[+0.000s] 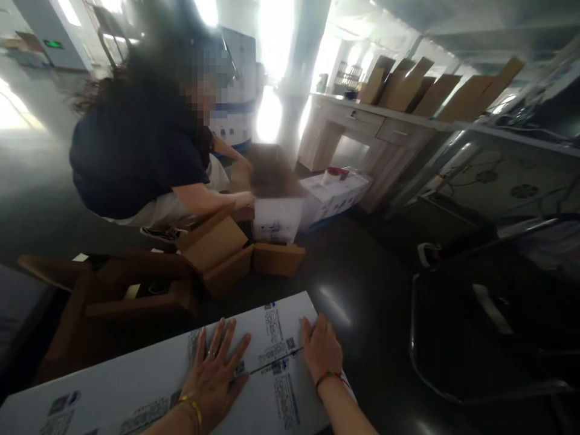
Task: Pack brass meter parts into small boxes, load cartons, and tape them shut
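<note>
A long white cardboard box (pixel 254 393) with printed marks and codes lies in front of me, a dark seam line running along its top. My left hand (pixel 215 365) is pressed flat on the top beside the seam, fingers spread, with a ring and a gold-coloured bracelet. At the box's right end, my right hand (pixel 322 349) rests where the seam meets the edge. Its fingers are curled in together, and whatever is under them is hidden. A red cord bracelet circles that wrist.
Another person (pixel 140 133) crouches ahead, hands at a blurred brown and white box (pixel 276 220). Open brown cartons (pixel 226 248) stand between us. A white box (pixel 338 196) carries a red-and-white item. Further right are a desk (pixel 362 124) with upright cardboard pieces and a metal-framed chair (pixel 413 320).
</note>
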Demonstrator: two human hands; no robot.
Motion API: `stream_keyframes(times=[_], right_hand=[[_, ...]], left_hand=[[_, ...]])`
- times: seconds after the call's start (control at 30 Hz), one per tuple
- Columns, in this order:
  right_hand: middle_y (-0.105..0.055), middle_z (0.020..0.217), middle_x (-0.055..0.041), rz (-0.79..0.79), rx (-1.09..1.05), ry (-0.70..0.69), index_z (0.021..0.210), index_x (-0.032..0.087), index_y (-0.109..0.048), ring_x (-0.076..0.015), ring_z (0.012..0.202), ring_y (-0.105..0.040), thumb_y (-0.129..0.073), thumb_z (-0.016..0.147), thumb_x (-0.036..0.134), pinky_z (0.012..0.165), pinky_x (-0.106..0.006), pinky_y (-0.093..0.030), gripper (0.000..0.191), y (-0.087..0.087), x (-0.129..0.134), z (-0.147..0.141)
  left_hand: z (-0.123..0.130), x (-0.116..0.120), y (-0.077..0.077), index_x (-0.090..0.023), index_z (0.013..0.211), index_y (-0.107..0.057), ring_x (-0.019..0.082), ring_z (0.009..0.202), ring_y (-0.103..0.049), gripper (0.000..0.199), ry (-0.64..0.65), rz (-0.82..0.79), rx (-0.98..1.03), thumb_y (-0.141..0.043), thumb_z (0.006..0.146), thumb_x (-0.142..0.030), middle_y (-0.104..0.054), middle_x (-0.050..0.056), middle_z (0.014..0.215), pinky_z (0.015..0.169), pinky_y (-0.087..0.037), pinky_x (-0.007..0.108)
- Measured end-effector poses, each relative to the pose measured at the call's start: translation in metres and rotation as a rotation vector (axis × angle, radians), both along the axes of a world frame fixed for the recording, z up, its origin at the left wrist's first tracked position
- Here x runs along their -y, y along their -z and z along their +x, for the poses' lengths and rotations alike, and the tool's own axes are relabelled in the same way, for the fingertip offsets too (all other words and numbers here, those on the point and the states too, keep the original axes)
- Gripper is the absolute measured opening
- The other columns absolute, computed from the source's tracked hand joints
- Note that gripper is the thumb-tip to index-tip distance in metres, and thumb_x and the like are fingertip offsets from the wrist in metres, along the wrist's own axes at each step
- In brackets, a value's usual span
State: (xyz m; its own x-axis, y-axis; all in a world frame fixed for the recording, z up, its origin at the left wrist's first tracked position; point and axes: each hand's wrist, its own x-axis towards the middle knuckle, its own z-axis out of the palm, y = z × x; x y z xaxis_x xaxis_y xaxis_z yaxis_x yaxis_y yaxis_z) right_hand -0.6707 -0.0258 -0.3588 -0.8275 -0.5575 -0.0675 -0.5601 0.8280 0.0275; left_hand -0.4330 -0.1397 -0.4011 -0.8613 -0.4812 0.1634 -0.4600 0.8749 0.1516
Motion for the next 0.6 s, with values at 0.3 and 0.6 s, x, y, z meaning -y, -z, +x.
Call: stream_keyframes(times=[0.3, 0.6], right_hand=[[0.011, 0.155, -0.0052, 0.187, 0.481, -0.738, 0.147, 0.039, 0.001, -0.0420, 0.139, 0.013, -0.039, 0.078, 0.077, 0.103, -0.075, 0.006, 0.088, -0.021, -0.010, -0.023], [0.014, 0.153, -0.0068, 0.359, 0.645, -0.676, 0.145, 0.041, 0.003, -0.0424, 0.134, 0.019, -0.042, 0.076, 0.078, 0.101, -0.075, 0.010, 0.091, -0.027, -0.007, -0.028]], left_hand=[[0.001, -0.005, -0.005, -0.040, 0.145, -0.019, 0.038, 0.142, -0.013, 0.066, -0.015, 0.099, 0.105, -0.049, 0.086, -0.039, -0.020, 0.010, 0.155, 0.109, -0.006, 0.065], [-0.009, -0.027, -0.023, -0.040, 0.136, -0.043, 0.037, 0.137, -0.029, 0.054, -0.197, 0.304, 0.303, -0.052, 0.083, -0.035, -0.036, 0.008, 0.149, 0.108, -0.017, 0.066]])
